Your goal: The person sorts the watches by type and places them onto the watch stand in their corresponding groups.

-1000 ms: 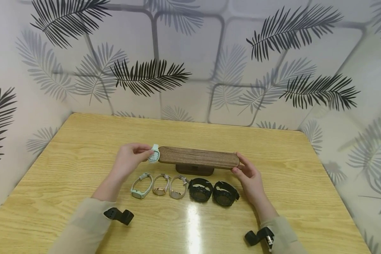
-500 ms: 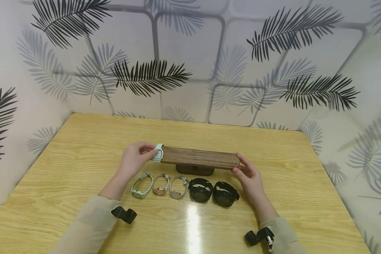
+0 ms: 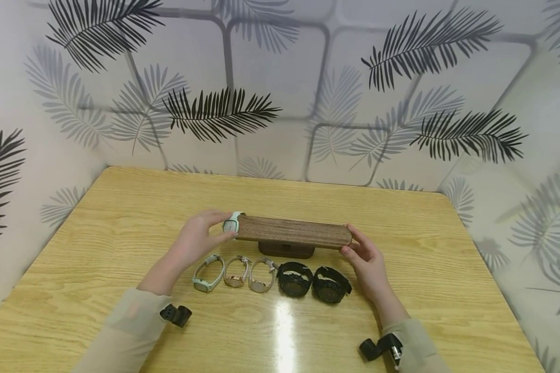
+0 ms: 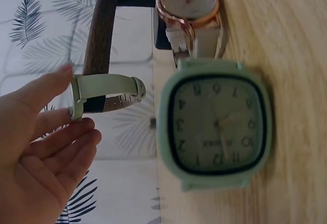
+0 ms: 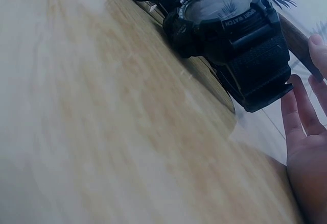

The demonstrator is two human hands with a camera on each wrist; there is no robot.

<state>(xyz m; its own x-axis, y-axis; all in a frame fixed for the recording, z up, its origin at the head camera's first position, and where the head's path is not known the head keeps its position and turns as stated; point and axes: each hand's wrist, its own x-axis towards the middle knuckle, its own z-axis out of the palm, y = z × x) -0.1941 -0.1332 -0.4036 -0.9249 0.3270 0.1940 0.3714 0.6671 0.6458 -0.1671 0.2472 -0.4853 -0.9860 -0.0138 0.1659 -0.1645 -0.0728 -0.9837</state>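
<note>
A dark wooden watch stand, a long bar on a short foot, stands on the table. Around its left end hangs a mint-green watch with a square face. My left hand holds this watch by its case, thumb below the face and fingers above. In the left wrist view its closed strap loops about the bar's end. My right hand grips the stand's right end between thumb and fingers. In the right wrist view that hand is partly cut off by the frame's edge.
In front of the stand, a row of watches lies on the wooden table: another mint-green one, two pale-strapped ones with rose-gold cases, and two black sport watches. Behind the table rises a leaf-patterned backdrop.
The mint-green watch has moved right, from beside the stand's left end onto it. My left thumb has slid from the face to its lower edge. The right hand keeps its grip.
</note>
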